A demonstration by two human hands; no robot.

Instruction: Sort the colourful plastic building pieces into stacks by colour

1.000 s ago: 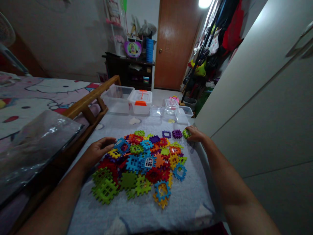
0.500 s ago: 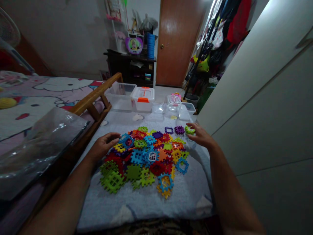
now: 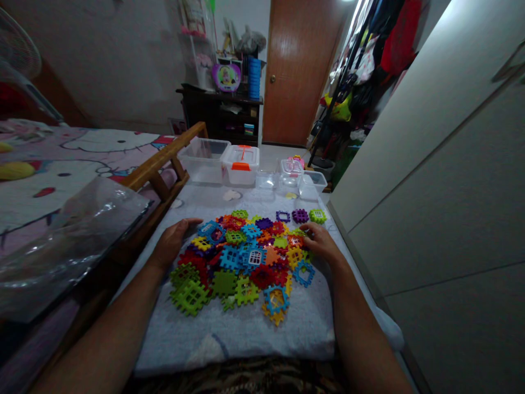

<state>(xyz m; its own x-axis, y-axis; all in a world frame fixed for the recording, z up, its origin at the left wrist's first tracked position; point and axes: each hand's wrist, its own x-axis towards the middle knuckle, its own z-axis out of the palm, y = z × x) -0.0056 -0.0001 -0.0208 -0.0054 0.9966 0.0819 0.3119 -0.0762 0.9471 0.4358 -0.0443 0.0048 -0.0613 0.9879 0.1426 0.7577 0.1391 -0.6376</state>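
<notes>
Head view: left hand and right hand, grip released, flank piled colourful pieces.

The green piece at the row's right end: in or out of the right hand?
Out: the green piece lies on the cloth beside a purple piece, apart from the right hand, which is at the heap.

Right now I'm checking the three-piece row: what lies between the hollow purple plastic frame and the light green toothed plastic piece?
A dark purple toothed plastic piece, as the head view shows.
</notes>
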